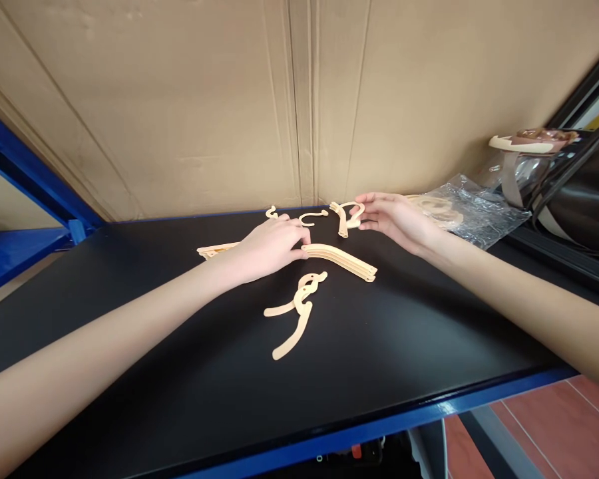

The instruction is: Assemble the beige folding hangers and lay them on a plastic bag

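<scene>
My left hand (279,243) lies over the middle of a cream plastic folding hanger (342,258), whose curved arms stick out on both sides. Its thumb and forefinger are closed at the hanger's centre, and the palm hides part of it. Farther back, my right hand (389,216) pinches a cream curved hook (359,211) between thumb and fingers. Touching or close beside that hook stands a short slotted hanger arm (340,219). In front of my left hand lie two cream hook pieces (304,293), one overlapping the other.
Loose cream hooks (313,216) lie at the back of the black table (180,386), near the cardboard wall (204,100). On the right is a clear plastic bag (479,206) with more cream pieces. A dark brown bag (584,193) stands beyond it.
</scene>
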Demonstrator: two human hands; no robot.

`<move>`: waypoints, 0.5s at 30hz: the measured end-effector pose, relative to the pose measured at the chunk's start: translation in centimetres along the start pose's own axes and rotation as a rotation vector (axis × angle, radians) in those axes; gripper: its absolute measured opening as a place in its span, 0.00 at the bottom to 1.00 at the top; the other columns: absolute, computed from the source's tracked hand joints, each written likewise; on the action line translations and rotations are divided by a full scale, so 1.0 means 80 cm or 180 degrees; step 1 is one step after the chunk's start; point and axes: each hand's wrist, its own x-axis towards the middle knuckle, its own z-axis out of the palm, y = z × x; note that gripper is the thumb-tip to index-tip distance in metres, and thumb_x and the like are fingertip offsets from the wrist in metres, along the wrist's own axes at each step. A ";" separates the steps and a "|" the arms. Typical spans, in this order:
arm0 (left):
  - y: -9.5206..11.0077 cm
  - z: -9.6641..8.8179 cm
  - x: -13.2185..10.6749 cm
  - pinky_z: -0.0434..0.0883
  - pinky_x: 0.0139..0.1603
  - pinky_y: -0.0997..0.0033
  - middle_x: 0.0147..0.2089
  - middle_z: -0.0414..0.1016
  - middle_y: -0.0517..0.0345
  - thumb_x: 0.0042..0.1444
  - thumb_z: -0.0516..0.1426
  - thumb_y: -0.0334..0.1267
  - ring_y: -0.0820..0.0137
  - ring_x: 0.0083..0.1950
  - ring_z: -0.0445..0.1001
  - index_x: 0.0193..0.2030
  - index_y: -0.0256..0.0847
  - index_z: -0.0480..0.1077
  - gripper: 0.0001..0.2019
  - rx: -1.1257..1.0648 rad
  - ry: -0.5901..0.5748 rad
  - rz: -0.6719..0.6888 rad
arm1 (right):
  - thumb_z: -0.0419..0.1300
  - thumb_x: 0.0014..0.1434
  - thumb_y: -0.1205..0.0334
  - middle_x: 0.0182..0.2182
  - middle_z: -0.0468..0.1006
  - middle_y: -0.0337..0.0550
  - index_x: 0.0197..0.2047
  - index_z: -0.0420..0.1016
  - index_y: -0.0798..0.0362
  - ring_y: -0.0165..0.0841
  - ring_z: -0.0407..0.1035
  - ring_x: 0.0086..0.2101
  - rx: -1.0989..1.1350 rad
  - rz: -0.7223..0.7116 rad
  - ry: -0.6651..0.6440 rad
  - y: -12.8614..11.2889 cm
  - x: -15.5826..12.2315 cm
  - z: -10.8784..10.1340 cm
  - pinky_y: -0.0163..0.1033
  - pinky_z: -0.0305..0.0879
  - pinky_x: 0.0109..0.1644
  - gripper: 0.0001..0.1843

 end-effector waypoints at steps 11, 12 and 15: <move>-0.002 -0.036 -0.016 0.72 0.53 0.65 0.57 0.75 0.56 0.63 0.44 0.37 0.65 0.56 0.74 0.47 0.43 0.71 0.16 -0.3027 -0.0206 -0.0520 | 0.64 0.55 0.66 0.39 0.77 0.40 0.45 0.73 0.53 0.26 0.72 0.35 0.0120 -0.0134 -0.0085 -0.009 -0.014 0.004 0.32 0.70 0.36 0.14; -0.002 -0.034 -0.020 0.73 0.53 0.64 0.57 0.75 0.54 0.64 0.42 0.37 0.64 0.56 0.74 0.48 0.42 0.71 0.18 -0.3083 -0.0216 -0.0638 | 0.64 0.54 0.66 0.38 0.77 0.39 0.47 0.72 0.53 0.26 0.73 0.36 0.0090 -0.0174 -0.0181 -0.008 -0.017 0.007 0.32 0.71 0.37 0.16; 0.003 -0.027 -0.036 0.74 0.54 0.61 0.55 0.75 0.52 0.64 0.44 0.36 0.63 0.54 0.75 0.48 0.42 0.70 0.16 -0.3382 -0.0328 -0.0887 | 0.66 0.52 0.67 0.37 0.77 0.38 0.59 0.64 0.49 0.30 0.74 0.37 0.0024 -0.0194 -0.0439 -0.004 -0.025 0.017 0.34 0.71 0.33 0.31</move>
